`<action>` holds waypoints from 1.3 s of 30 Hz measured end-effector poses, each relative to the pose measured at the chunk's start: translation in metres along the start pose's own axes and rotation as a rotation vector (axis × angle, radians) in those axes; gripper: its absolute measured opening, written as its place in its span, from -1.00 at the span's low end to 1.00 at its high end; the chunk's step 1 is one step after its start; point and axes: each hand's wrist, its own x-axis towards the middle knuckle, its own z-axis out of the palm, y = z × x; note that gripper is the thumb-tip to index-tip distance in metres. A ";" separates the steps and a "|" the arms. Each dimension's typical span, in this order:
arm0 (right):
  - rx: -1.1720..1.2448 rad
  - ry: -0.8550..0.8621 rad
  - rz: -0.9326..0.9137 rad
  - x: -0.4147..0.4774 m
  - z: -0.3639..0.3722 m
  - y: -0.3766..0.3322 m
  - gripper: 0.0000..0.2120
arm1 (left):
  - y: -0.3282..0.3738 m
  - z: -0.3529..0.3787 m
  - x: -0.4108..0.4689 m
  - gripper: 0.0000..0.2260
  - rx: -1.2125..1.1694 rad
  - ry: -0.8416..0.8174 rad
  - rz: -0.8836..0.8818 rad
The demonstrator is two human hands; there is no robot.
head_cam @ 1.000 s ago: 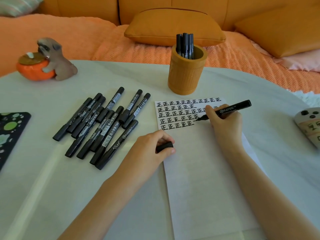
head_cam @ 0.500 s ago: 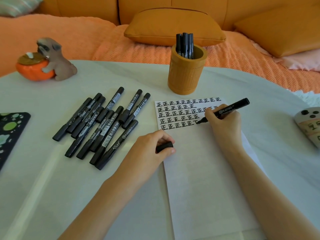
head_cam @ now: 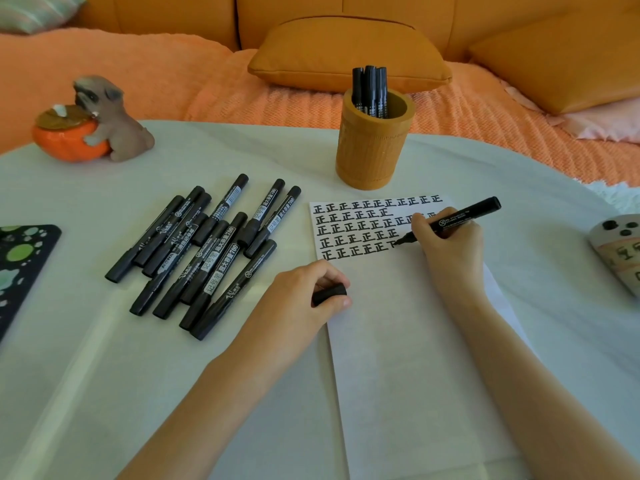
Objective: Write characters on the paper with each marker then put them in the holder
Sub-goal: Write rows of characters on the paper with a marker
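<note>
The right hand (head_cam: 450, 251) has its grip clenched around an uncapped black marker (head_cam: 450, 221), whose tip touches the paper (head_cam: 415, 358) at the end of the fifth row of written characters, while the left hand (head_cam: 304, 299) pinches the marker's cap (head_cam: 329, 294) at the paper's left edge. Behind the paper, the tan holder (head_cam: 372, 150) stands upright on the worktop (head_cam: 86, 375) with several black markers (head_cam: 370, 90) upright inside it. A pile of capped markers (head_cam: 204, 258) lies on the worktop left of the paper.

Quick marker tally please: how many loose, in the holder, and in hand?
Loose markers on the table: about 10, overlapping
Stowed markers in the holder: 3 visible
Held marker in the right hand: 1
Total: about 14
</note>
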 end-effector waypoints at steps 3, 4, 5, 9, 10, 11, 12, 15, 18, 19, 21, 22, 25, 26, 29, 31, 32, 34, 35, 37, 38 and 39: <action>-0.010 0.002 -0.002 0.000 -0.001 -0.001 -0.75 | 0.000 0.000 0.000 -0.89 -0.005 -0.003 -0.006; -0.006 0.002 -0.001 -0.001 -0.001 -0.001 -0.76 | 0.000 0.000 0.000 -0.89 -0.006 -0.004 -0.006; 0.001 0.003 0.000 -0.001 -0.001 -0.001 -0.77 | 0.000 0.000 0.000 -0.89 -0.007 -0.004 -0.005; 0.007 -0.016 0.013 -0.002 -0.001 -0.003 -0.76 | 0.000 0.000 0.000 -0.89 -0.006 -0.004 -0.006; 0.005 -0.021 0.014 -0.003 -0.001 -0.004 -0.75 | 0.000 0.000 0.000 -0.89 -0.003 -0.004 -0.005; 0.002 -0.024 0.013 -0.003 0.000 -0.004 -0.74 | 0.000 0.000 0.000 -0.89 0.001 -0.005 -0.004; -0.003 -0.026 0.009 -0.003 0.000 -0.004 -0.73 | 0.000 0.000 0.000 -0.89 0.005 -0.005 -0.003; -0.021 -0.031 0.002 -0.003 0.000 -0.004 -0.72 | 0.000 0.000 0.000 -0.89 0.007 -0.002 0.002; -0.027 -0.024 -0.005 -0.002 0.000 -0.003 -0.70 | 0.000 0.000 0.000 -0.89 0.006 0.000 0.003; -0.028 -0.022 -0.008 -0.002 0.000 -0.003 -0.71 | 0.000 0.000 0.000 -0.89 0.004 0.001 0.002; -0.036 -0.023 -0.011 -0.002 0.000 -0.003 -0.75 | 0.000 0.001 0.000 -0.89 0.005 0.001 0.002; -0.038 -0.024 -0.013 -0.002 0.000 -0.003 -0.77 | 0.000 0.001 0.000 -0.89 0.006 0.000 0.002; -0.038 -0.023 -0.019 -0.002 -0.001 -0.002 -0.78 | 0.000 0.001 0.000 -0.89 0.006 0.000 0.000; -0.037 -0.022 -0.018 -0.001 -0.001 -0.002 -0.78 | -0.001 0.001 0.000 -0.89 0.006 0.000 0.000; -0.028 -0.014 -0.014 -0.001 -0.001 -0.001 -0.75 | -0.001 0.001 0.000 -0.89 0.006 -0.001 0.000; -0.012 -0.012 -0.009 -0.001 -0.001 -0.001 -0.74 | -0.001 0.001 0.000 -0.89 0.003 -0.002 -0.001; -0.007 -0.015 -0.006 -0.001 -0.001 -0.002 -0.74 | -0.001 0.001 0.000 -0.89 0.003 -0.002 -0.001; -0.004 -0.023 -0.003 -0.002 -0.002 -0.002 -0.72 | -0.001 0.001 0.000 -0.89 0.003 -0.002 -0.001; -0.004 -0.026 -0.003 -0.002 -0.002 -0.003 -0.72 | -0.001 0.001 0.000 -0.89 0.003 -0.002 -0.001; -0.006 -0.029 -0.005 -0.003 -0.001 -0.003 -0.70 | 0.000 0.001 0.000 -0.88 0.007 0.001 0.000; -0.007 -0.030 -0.007 -0.004 -0.001 -0.004 -0.70 | 0.000 0.001 0.000 -0.88 0.008 0.001 -0.001; -0.010 -0.032 -0.011 -0.004 -0.001 -0.004 -0.69 | 0.000 0.001 0.000 -0.88 0.008 -0.001 -0.001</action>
